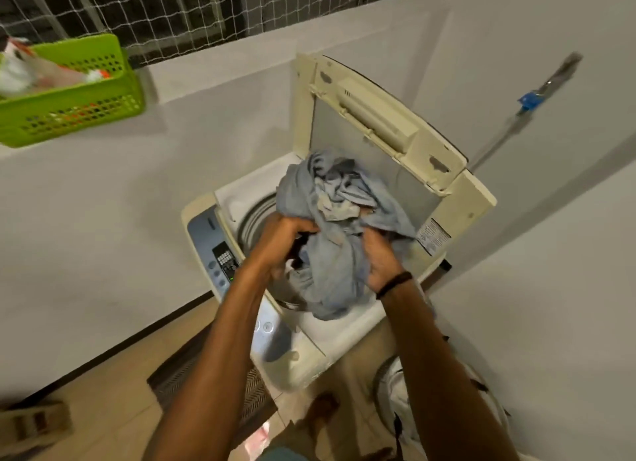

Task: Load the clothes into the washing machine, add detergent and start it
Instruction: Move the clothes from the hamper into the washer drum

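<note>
The left hand (pixel 282 243) was closed on the near left side of a bundle of pale blue clothes (pixel 339 226), with something dark bunched under its fingers. The right hand (pixel 380 259), a dark band at its wrist, gripped the bundle's right side from below. Between them the clothes hung over the open mouth of the washing machine (pixel 309 350), part of the cloth trailing across the front rim and not yet down in the drum (pixel 254 219).

The lid (pixel 375 116) stood raised at the back, well clear of the load. The control panel (pixel 223 257) ran along the machine's left edge, just beside the left forearm, with a small green light showing.

To do this step well, it seemed best to lower the bundle straight into the drum, gather the trailing cloth off the rim before letting go, and spread the load loosely so it would not clump to one side. A green basket (pixel 69 95) sat on the ledge to the left; whether it held detergent could not be told.
</note>
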